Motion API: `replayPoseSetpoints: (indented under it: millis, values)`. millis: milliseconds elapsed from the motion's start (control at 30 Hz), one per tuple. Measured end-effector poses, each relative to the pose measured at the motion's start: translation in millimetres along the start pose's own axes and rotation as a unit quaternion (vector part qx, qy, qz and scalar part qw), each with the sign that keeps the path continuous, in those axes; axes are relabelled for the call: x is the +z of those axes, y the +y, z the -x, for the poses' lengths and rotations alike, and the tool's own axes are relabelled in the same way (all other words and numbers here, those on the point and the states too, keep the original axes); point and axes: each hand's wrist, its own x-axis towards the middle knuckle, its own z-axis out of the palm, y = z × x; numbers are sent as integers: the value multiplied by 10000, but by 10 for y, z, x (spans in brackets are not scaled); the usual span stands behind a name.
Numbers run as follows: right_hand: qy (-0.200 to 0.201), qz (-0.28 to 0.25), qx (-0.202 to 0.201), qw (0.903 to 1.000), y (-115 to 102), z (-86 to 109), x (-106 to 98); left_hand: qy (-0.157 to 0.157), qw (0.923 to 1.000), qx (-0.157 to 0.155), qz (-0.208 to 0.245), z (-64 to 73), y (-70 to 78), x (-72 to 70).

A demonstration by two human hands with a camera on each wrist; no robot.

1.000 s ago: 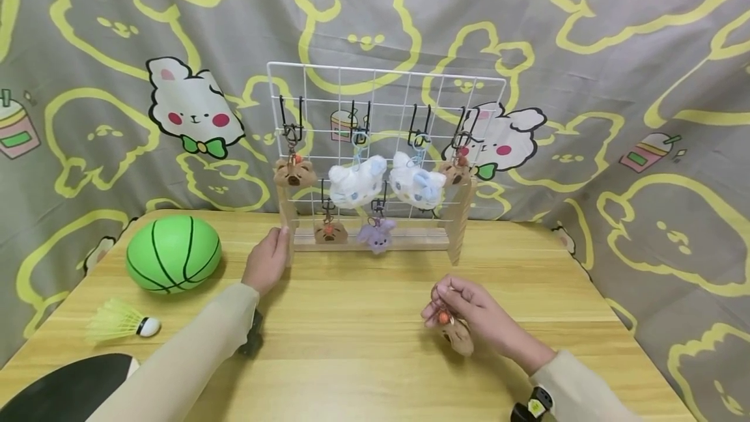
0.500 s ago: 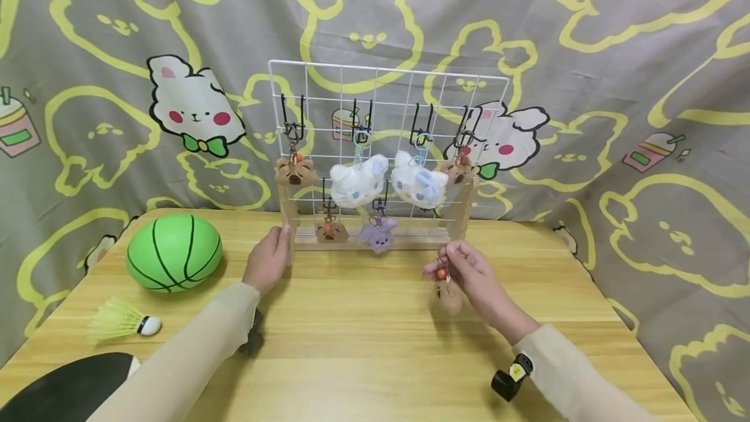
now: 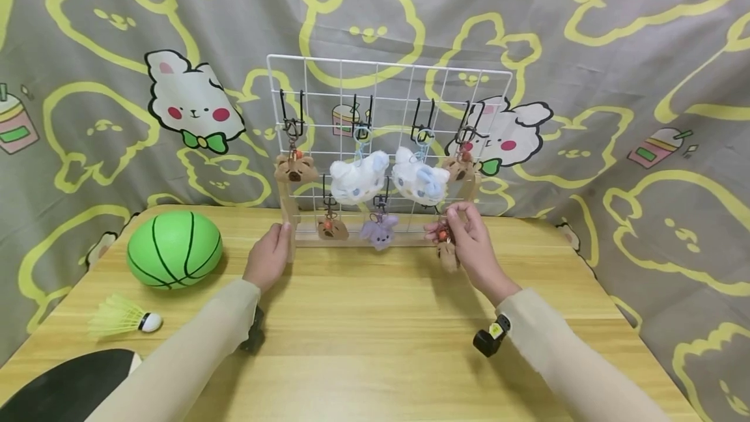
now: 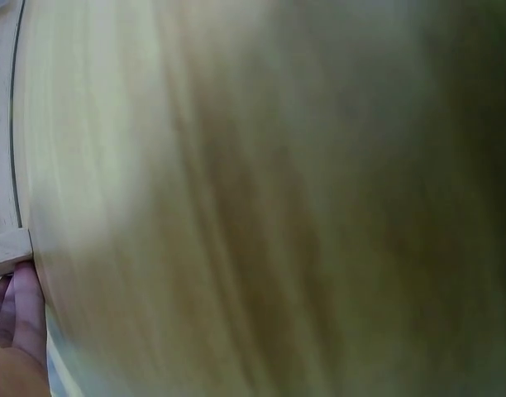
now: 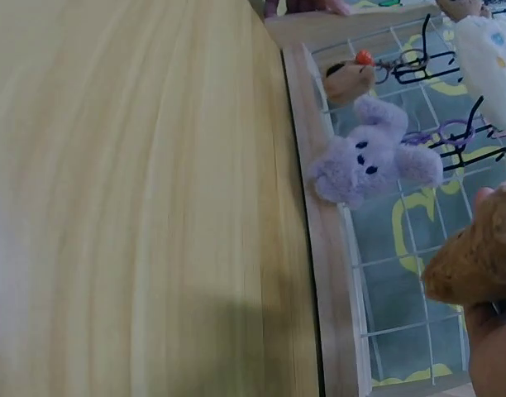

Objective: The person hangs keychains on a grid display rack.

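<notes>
My left hand (image 3: 267,257) grips the left wooden foot of a white wire grid rack (image 3: 389,67). In the left wrist view its fingers (image 4: 26,310) lie against the end of that foot. My right hand (image 3: 471,246) pinches the ring of a brown bear plush keychain (image 3: 448,257) with an orange ball, in front of the rack's lower right. The plush (image 5: 476,256) hangs close to the grid in the right wrist view. A purple bunny plush keychain (image 3: 379,232) and another brown one (image 3: 332,229) hang on the lower hooks, left of my right hand.
Two white plush keychains (image 3: 359,179) and brown ones at both ends hang on the upper black hooks. A green ball (image 3: 174,249), a yellow shuttlecock (image 3: 120,318) and a dark paddle-like object (image 3: 70,383) lie on the table's left. A patterned curtain (image 3: 234,12) stands behind.
My right hand has moved forward and up toward the rack, carrying the brown bear plush keychain up to the lower right of the grid. The left hand stays at the rack's foot.
</notes>
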Motion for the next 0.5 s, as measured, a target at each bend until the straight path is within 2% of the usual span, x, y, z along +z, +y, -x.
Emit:
replayPoseSetpoints:
  millis: [300, 500]
  values:
    - [66, 380, 411, 9984, 60, -138, 30, 63, 10000, 30, -10, -34, -38, 10]
    - [296, 420, 798, 9955, 81, -172, 27, -13, 10000, 4, -7, -26, -28, 17]
